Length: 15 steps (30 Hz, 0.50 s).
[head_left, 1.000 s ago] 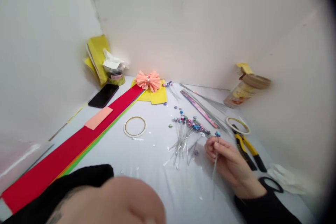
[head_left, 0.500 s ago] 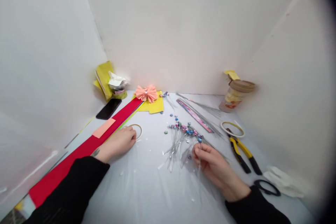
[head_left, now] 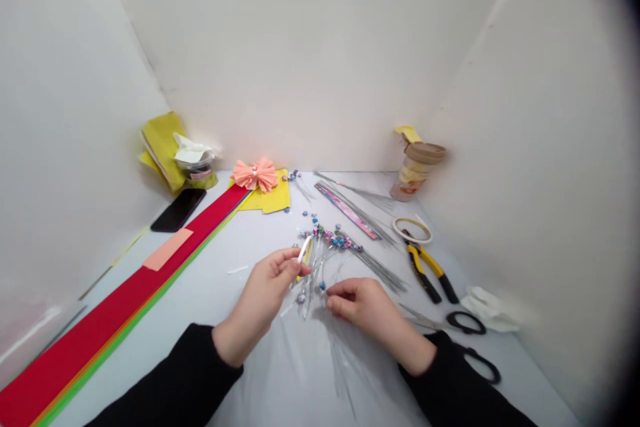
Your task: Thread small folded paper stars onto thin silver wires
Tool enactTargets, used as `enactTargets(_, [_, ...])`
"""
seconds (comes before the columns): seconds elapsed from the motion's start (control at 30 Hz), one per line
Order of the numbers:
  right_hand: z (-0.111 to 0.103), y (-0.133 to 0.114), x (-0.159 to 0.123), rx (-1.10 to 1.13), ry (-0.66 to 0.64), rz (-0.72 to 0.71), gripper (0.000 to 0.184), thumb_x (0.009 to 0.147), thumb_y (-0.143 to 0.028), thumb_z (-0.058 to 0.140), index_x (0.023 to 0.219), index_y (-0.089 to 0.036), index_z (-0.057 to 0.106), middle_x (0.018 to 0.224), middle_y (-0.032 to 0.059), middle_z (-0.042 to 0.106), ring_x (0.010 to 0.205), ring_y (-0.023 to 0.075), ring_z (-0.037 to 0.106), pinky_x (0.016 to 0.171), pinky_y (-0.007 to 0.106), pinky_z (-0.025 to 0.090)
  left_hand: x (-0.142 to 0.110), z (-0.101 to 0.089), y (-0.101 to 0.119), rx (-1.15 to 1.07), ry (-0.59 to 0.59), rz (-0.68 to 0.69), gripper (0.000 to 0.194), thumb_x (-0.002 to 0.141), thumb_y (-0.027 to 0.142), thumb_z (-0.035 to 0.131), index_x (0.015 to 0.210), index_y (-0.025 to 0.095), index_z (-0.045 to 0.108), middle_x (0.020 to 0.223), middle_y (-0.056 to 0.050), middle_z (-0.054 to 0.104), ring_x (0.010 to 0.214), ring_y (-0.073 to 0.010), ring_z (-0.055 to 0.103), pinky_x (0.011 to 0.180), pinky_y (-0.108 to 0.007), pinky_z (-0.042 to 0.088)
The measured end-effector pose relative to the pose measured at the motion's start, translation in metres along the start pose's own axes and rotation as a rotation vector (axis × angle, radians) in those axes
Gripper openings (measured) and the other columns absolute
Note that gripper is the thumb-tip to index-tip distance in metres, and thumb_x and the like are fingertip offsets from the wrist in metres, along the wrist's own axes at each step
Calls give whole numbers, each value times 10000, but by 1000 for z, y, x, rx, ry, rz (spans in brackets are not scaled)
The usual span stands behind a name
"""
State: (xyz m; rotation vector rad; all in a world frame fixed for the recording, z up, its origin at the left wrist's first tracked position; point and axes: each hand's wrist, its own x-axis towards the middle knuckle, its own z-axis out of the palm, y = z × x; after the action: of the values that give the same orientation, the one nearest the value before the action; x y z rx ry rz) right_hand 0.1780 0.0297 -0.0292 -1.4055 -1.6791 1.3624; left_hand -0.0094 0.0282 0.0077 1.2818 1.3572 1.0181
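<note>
Tape ring (head_left: pixel 303 252): held upright at the left hand's fingertips, mid-table, against the wire bundle.
Left hand (head_left: pixel 264 297): narrow pinch on the ring, thumb and fingers on its edge.
Right hand (head_left: pixel 361 303): fingers curled at the wire stems, just right of the ring; whether the stems are gripped cannot be told.
Wire bundle (head_left: pixel 320 273): beads at the far ends, stems fanned toward the near side.
Handling: ring judged light and thin, best taken by its outer edge. Wires judged light, springy and prone to tangling, best taken low on the stems, clear of the beads.
Right: pliers (head_left: pixel 425 273), second tape ring (head_left: pixel 411 229), scissors (head_left: pixel 467 322).
Far: paper bow (head_left: pixel 255 175), yellow paper (head_left: pixel 276 199), jar (head_left: pixel 417 170).
Left: red paper strips (head_left: pixel 100 307), phone (head_left: pixel 177 210).
</note>
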Motion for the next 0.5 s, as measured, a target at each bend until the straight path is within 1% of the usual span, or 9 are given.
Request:
enactTargets(0.07, [-5, -3, -2, -71, 96, -44, 177, 724, -268, 675, 573, -179, 652, 507, -8, 576, 510, 135, 478, 510, 252, 353, -5, 3, -2, -39, 0, -16, 370, 839, 399, 549, 1061, 108, 611, 854, -92, 735, 797, -185, 667, 740, -297, 501])
enactTargets(0.1, [-7, -4, -4, -113, 169, -98, 197, 759, -290, 660, 594, -183, 649, 531, -1, 580, 529, 142, 490, 526, 261, 367, -8, 3, -3, -52, -8, -24, 368, 833, 396, 569, 1061, 112, 622, 855, -92, 744, 800, -191, 673, 743, -302, 507])
enactTargets(0.17, [-8, -7, -9, -182, 315, -284, 156, 822, -299, 618, 719, -190, 661, 613, 11, 598, 569, 151, 520, 556, 273, 404, -13, 3, -5, -70, -48, -25, 348, 818, 381, 605, 1051, 126, 644, 844, -87, 758, 785, -204, 688, 737, -316, 523])
enactTargets(0.2, [-7, -9, -12, -201, 355, -400, 110, 845, -279, 598, 820, -196, 666, 676, 19, 614, 592, 153, 538, 564, 274, 424, -16, 3, -6, -72, -77, -10, 335, 813, 369, 615, 1049, 134, 652, 840, -84, 762, 778, -209, 696, 733, -322, 532])
enactTargets(0.23, [-5, -9, -15, -207, 366, -510, 117, 859, -249, 581, 937, -206, 657, 750, 29, 629, 620, 153, 553, 570, 272, 443, -18, 4, -6, -66, -109, 15, 319, 814, 354, 618, 1048, 142, 660, 840, -80, 765, 777, -213, 703, 731, -325, 541])
enactTargets(0.3, [0, -10, -20, -196, 336, -646, 282, 862, -191, 568, 1140, -233, 594, 868, 44, 630, 667, 150, 565, 569, 264, 467, -22, 5, -8, -33, -167, 94, 269, 825, 321, 609, 1030, 161, 676, 840, -70, 767, 780, -210, 712, 725, -314, 555])
enactTargets(0.33, [2, -10, -21, -190, 323, -672, 359, 857, -174, 570, 1208, -247, 552, 893, 44, 623, 678, 150, 564, 566, 261, 473, -24, 6, -9, -2, -186, 148, 237, 833, 302, 603, 1013, 170, 684, 829, -60, 765, 772, -202, 715, 714, -298, 559])
enactTargets(0.4, [7, -9, -21, -151, 323, -673, 468, 847, -164, 579, 1292, -265, 473, 909, 39, 609, 679, 146, 563, 567, 263, 487, -26, 7, -12, 94, -198, 271, 178, 844, 264, 603, 979, 190, 691, 796, -35, 757, 738, -178, 713, 680, -262, 561])
enactTargets(0.5, [9, -7, -21, -71, 338, -665, 508, 843, -166, 584, 1312, -277, 425, 918, 32, 601, 675, 140, 568, 571, 261, 501, -26, 6, -18, 281, -174, 505, 147, 844, 215, 623, 978, 214, 682, 825, -21, 752, 717, -153, 703, 670, -236, 558])
